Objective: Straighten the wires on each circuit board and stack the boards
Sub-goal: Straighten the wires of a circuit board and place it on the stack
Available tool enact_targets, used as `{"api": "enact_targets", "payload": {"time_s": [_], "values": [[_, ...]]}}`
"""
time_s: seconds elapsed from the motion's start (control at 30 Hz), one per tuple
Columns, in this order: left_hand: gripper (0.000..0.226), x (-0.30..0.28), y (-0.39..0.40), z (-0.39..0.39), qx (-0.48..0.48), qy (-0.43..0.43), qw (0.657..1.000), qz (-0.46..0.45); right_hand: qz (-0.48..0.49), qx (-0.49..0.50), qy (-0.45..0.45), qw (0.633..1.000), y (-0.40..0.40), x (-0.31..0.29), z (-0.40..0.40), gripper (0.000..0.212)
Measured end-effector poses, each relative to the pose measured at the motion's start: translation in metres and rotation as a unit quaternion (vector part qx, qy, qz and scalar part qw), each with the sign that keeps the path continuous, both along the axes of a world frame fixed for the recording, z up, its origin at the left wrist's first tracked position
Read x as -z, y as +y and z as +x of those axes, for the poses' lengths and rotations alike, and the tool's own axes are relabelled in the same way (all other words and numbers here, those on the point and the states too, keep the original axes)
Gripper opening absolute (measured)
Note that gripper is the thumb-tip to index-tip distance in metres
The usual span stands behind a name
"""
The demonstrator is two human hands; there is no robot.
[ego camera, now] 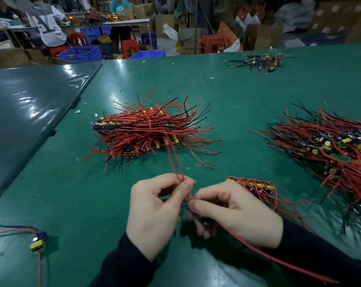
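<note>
Left hand (154,212) and right hand (235,214), fingers pinching red wires (176,162), bare mat (88,193) leftward

Both forearms, in dark sleeves, are brought in from the lower edge and converge at centre. Left hand (154,212): back turned up, fingers curled, thumb and forefinger tips pressed together in a pinch at the top. Right hand (235,214): knuckles up, fingers folded under, thumb laid against forefinger in a closed grip. Fingertips of the two hands are held nearly touching.
</note>
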State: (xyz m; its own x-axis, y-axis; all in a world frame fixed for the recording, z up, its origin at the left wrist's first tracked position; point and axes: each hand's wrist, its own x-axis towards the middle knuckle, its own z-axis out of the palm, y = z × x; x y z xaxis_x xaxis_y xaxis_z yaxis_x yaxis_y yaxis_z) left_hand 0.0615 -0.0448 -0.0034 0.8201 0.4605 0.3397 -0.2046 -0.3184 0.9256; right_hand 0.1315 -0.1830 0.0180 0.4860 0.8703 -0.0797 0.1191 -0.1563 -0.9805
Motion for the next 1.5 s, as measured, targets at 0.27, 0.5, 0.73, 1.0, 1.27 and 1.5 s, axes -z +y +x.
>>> {"api": "enact_targets", "payload": {"time_s": [0.27,0.5,0.73,1.0,1.27,1.5], "values": [[0.014,-0.001,0.005,0.000,-0.026,-0.034,0.999,0.001,-0.039,-0.053,0.068,0.995,0.000,-0.008,-0.004,0.027],[0.017,-0.001,0.009,0.003,-0.056,-0.047,0.997,-0.029,-0.051,-0.072,0.068,0.994,-0.002,-0.011,-0.005,0.027],[0.021,-0.002,0.017,0.004,-0.095,-0.050,0.992,-0.067,-0.082,-0.083,0.050,0.992,-0.003,-0.011,-0.006,0.024],[0.028,0.000,0.020,0.002,-0.114,-0.063,0.990,0.048,-0.096,-0.071,0.043,0.992,-0.002,-0.009,-0.007,0.023],[0.006,-0.011,0.014,-0.005,-0.084,-0.155,0.979,0.105,-0.124,0.006,0.077,0.989,0.001,-0.002,-0.006,0.027],[0.015,-0.016,0.016,-0.003,-0.138,-0.077,0.974,-0.162,-0.032,-0.135,0.120,0.983,-0.005,-0.013,-0.008,0.022]]}}
